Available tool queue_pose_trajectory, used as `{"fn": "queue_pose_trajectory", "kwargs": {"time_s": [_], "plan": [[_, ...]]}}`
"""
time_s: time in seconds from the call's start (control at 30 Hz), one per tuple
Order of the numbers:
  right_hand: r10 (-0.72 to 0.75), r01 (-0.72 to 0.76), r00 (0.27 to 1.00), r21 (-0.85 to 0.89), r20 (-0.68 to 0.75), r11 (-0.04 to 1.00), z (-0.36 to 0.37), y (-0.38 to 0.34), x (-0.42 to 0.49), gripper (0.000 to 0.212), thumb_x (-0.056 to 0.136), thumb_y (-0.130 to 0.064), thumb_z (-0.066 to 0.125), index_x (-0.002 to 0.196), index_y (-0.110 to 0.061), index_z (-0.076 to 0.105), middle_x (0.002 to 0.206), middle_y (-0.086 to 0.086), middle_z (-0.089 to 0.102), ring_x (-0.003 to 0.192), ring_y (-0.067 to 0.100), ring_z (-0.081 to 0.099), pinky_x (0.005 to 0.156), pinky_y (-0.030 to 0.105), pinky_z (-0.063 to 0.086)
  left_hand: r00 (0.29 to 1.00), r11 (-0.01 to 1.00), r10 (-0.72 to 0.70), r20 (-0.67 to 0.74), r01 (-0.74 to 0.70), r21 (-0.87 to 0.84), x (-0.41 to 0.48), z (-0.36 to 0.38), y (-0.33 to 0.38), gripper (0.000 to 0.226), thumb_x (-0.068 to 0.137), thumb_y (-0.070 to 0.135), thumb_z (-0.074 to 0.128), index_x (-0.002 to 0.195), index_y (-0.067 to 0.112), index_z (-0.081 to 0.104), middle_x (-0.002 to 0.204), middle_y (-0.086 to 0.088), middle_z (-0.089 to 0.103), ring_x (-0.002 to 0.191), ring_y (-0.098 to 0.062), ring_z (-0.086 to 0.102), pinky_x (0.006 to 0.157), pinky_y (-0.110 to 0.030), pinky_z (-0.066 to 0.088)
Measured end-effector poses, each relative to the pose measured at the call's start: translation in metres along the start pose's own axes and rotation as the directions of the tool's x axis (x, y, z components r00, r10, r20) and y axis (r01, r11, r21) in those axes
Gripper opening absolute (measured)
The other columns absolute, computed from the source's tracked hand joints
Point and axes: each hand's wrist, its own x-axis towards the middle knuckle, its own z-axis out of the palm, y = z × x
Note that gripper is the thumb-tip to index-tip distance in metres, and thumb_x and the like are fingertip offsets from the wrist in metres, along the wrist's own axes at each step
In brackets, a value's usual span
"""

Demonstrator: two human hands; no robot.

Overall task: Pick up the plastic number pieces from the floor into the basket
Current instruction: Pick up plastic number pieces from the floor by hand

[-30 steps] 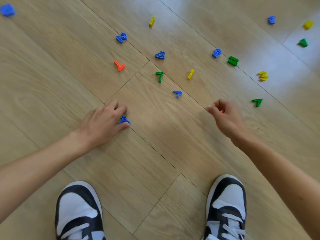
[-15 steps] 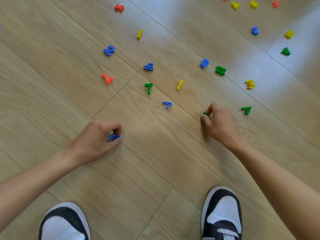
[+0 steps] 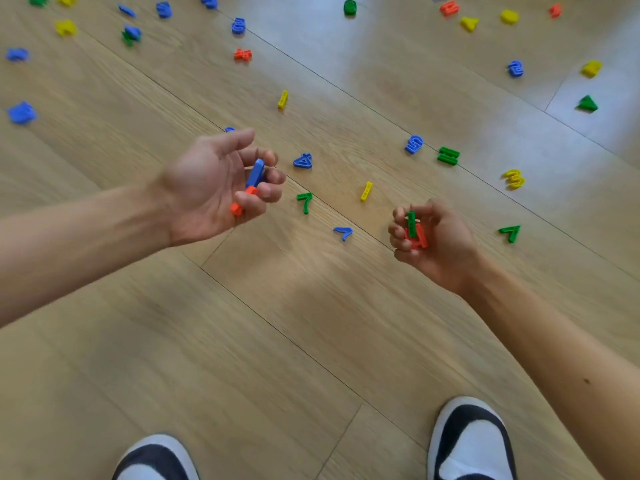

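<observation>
Right now the plastic number pieces (image 3: 414, 144) are in two places: a few in the hands, the rest strewn over the wooden floor (image 3: 242, 341). Left of the frame's centre the left hand (image 3: 207, 192) is turned palm up above the boards. Its fingers curl round a blue piece (image 3: 255, 173) seen edge-on and an orange piece (image 3: 238, 206) tucked lower, near the palm. Right of centre the right hand (image 3: 440, 240) is also turned up, its fingers closed round a green piece (image 3: 411, 223) that lies against a red piece (image 3: 420, 237). Which numbers these four are cannot be read.

On the floor between the two hands lie a blue 4 (image 3: 303, 161), a green 7 (image 3: 305, 201), a yellow 1 (image 3: 366, 191) and a blue 7 (image 3: 343, 232), each apart from the others. Just right of the right hand lies a second green 7 (image 3: 510, 232), with a yellow 3 (image 3: 513, 178) above it. Toward the upper right are a blue 2 (image 3: 515, 68) and a green triangular piece (image 3: 587, 103). A second yellow 1 (image 3: 282, 99) lies in the upper middle. More blue, yellow, green and orange pieces lie along the top edge and in the upper left corner, too blurred to read.

At the bottom edge two black-and-white shoes (image 3: 471, 441) stand on the boards, one under each forearm
</observation>
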Motion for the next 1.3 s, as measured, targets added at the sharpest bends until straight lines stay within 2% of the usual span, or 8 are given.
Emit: {"fn": "queue_pose_trajectory", "kwargs": {"time_s": [0.3, 0.4, 0.47, 0.57, 0.83, 1.0, 1.17, 1.3], "plan": [[-0.248, 0.12, 0.963, -0.652, -0.109, 0.749, 0.032, -0.002, 0.027, 0.035, 0.088, 0.004, 0.037, 0.088, -0.005, 0.07, 0.058, -0.001, 0.05, 0.051, 0.01, 0.042, 0.051, 0.025, 0.033, 0.925, 0.949, -0.301, -0.233, 0.268, -0.164, 0.048, 0.003, -0.033, 0.032, 0.099, 0.033, 0.042, 0.08, 0.007, 0.044, 0.069, -0.007, 0.041, 0.044, -0.012, 0.043, 0.028, -0.011, 0.029], [-0.457, 0.26, 0.877, -0.947, 0.15, 0.19, 0.038, 0.002, 0.034, 0.022, 0.094, -0.019, 0.051, 0.087, -0.012, 0.071, 0.06, -0.004, 0.057, 0.059, 0.014, 0.052, 0.057, 0.032, 0.034, 0.929, 0.934, -0.039, -0.368, 0.164, 0.317, 0.06, -0.005, -0.054, 0.036, 0.095, 0.031, 0.052, 0.064, 0.018, 0.04, 0.059, 0.002, 0.031, 0.038, -0.007, 0.028, 0.03, -0.016, 0.019], [-0.425, 0.265, 0.846, -0.946, 0.321, -0.187, 0.041, 0.005, 0.035, 0.022, 0.089, -0.036, 0.06, 0.098, -0.016, 0.066, 0.071, -0.003, 0.059, 0.069, 0.021, 0.055, 0.061, 0.033, 0.033, 0.885, 0.516, 0.388, -0.256, 0.022, 0.856, 0.068, -0.012, -0.059, 0.041, 0.092, 0.033, 0.057, 0.056, 0.019, 0.041, 0.052, 0.007, 0.034, 0.043, -0.01, 0.033, 0.039, -0.022, 0.028], [-0.351, 0.24, 0.859, -0.9, 0.372, -0.364, 0.041, 0.006, 0.04, 0.034, 0.084, -0.037, 0.063, 0.111, -0.018, 0.06, 0.099, -0.001, 0.067, 0.089, 0.026, 0.062, 0.07, 0.038, 0.045, 0.788, -0.043, 0.614, 0.042, -0.019, 0.999, 0.083, -0.01, -0.05, 0.035, 0.087, 0.045, 0.061, 0.072, 0.014, 0.058, 0.063, 0.002, 0.053, 0.067, -0.021, 0.052, 0.061, -0.032, 0.04], [-0.314, 0.259, 0.878, -0.91, 0.361, -0.324, 0.039, 0.009, 0.045, 0.018, 0.085, -0.03, 0.059, 0.1, -0.02, 0.059, 0.101, -0.003, 0.063, 0.088, 0.027, 0.061, 0.071, 0.042, 0.051, 0.856, -0.435, 0.489, 0.17, 0.07, 0.898, 0.118, -0.006, -0.053, 0.039, 0.088, 0.046, 0.061, 0.101, 0.011, 0.047, 0.101, -0.014, 0.062, 0.097, -0.037, 0.059, 0.073, -0.042, 0.045], [-0.439, 0.29, 0.838, -0.946, 0.325, -0.148, 0.031, 0.015, 0.045, 0.012, 0.087, -0.025, 0.061, 0.082, -0.018, 0.053, 0.072, -0.01, 0.053, 0.069, 0.017, 0.054, 0.061, 0.036, 0.043, 0.856, -0.314, 0.477, 0.2, -0.046, 0.948, 0.119, -0.018, -0.053, 0.023, 0.091, 0.032, 0.059, 0.093, 0.011, 0.049, 0.094, -0.009, 0.061, 0.092, -0.033, 0.058, 0.076, -0.046, 0.047], [-0.236, 0.198, 0.971, -0.426, -0.038, 0.883, 0.026, 0.004, 0.044, 0.012, 0.082, -0.021, 0.055, 0.076, -0.013, 0.048, 0.063, 0.0, 0.041, 0.051, 0.012, 0.036, 0.047, 0.022, 0.03, 0.772, -0.107, 0.608, 0.184, -0.15, 0.983, 0.114, -0.029, -0.05, 0.02, 0.093, 0.026, 0.059, 0.086, 0.007, 0.058, 0.069, 0.004, 0.052, 0.068, -0.021, 0.053, 0.063, -0.031, 0.037], [-0.033, 0.032, 0.999, 0.032, 0.037, 0.999, 0.019, -0.007, 0.044, 0.005, 0.076, -0.014, 0.049, 0.077, -0.013, 0.053, 0.066, 0.004, 0.05, 0.049, 0.011, 0.041, 0.042, 0.019, 0.035, 0.964, 0.932, 0.264, -0.04, -0.245, 0.267, 0.101, -0.02, -0.041, 0.03, 0.098, 0.033, 0.049, 0.084, 0.007, 0.049, 0.061, 0.007, 0.038, 0.05, -0.007, 0.032, 0.041, -0.019, 0.03]]}}
